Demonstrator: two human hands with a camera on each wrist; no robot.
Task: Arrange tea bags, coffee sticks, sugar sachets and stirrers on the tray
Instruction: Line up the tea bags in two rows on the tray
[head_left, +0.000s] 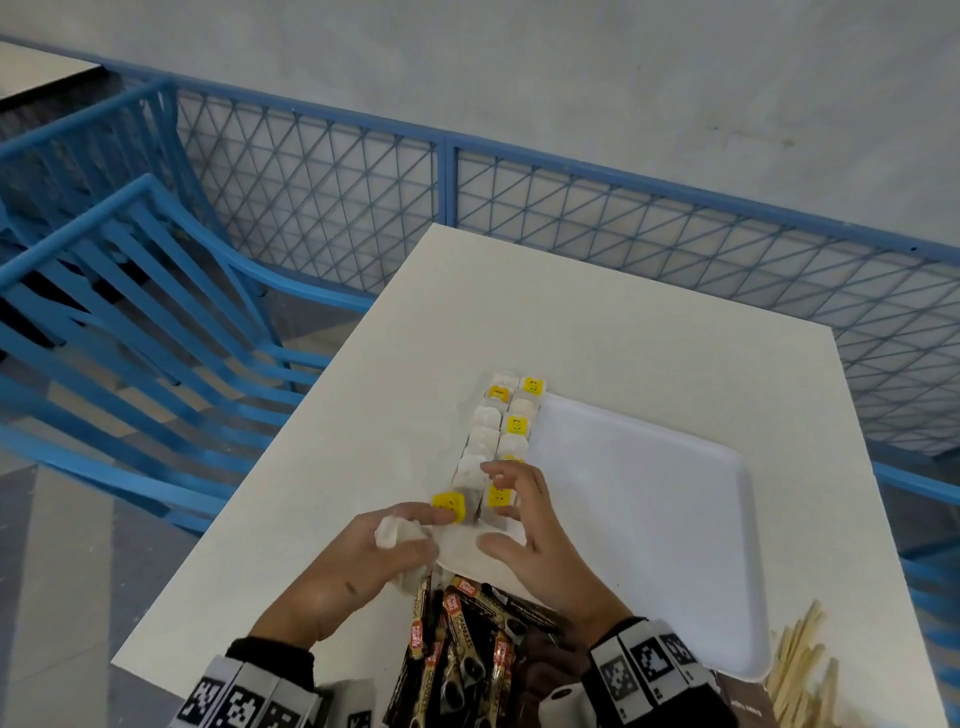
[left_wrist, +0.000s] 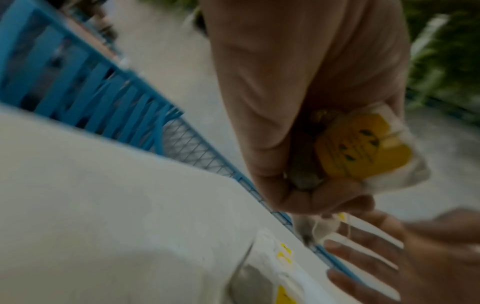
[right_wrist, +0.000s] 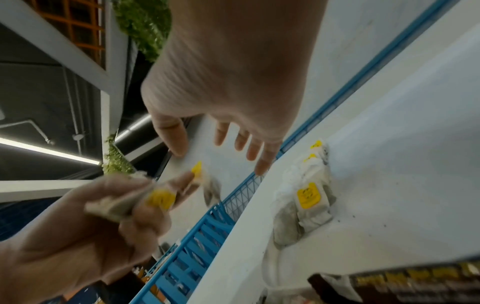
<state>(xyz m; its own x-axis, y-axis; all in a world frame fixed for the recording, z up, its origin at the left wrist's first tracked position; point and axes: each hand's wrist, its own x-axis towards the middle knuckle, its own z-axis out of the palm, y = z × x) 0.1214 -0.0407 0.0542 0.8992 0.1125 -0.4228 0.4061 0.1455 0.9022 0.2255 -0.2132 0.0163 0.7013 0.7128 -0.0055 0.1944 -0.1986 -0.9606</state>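
Along the left edge of the white tray (head_left: 675, 519), two neat columns of tea bags (head_left: 501, 431) run away from the person, white pouches with yellow tags, and that is as far as the arranging looks to have got. Whether the rows lie on the tray's rim or just beside it on the tabletop (head_left: 571, 312) is hard to tell from the head view. Most of the tray is bare white. The coffee sticks (head_left: 467, 639) lie in a dark, loose heap at the near edge between the person's wrists, not yet sorted, and the wooden stirrers (head_left: 800, 660) sit in a bundle off the tray's near right corner. I cannot make out any sugar sachets. So my reading is that the tea is nearly laid out and the other three kinds are left to do.

The left hand (head_left: 363, 561) has its grip closed around a small bunch of tea bags (left_wrist: 369, 148); the wrist view shows fingers and thumb curled round the crumpled pouches, one yellow tag facing out and another bag dangling below by its string. Its fingertips sit at the near end of the left column, by a yellow tag (head_left: 449, 506).

The right hand (head_left: 524, 525) holds nothing. Its fingers are spread and only gently bent, hovering over the nearest bags of the right column, thumb reaching toward the left hand, as if ready to take or straighten the next bag.
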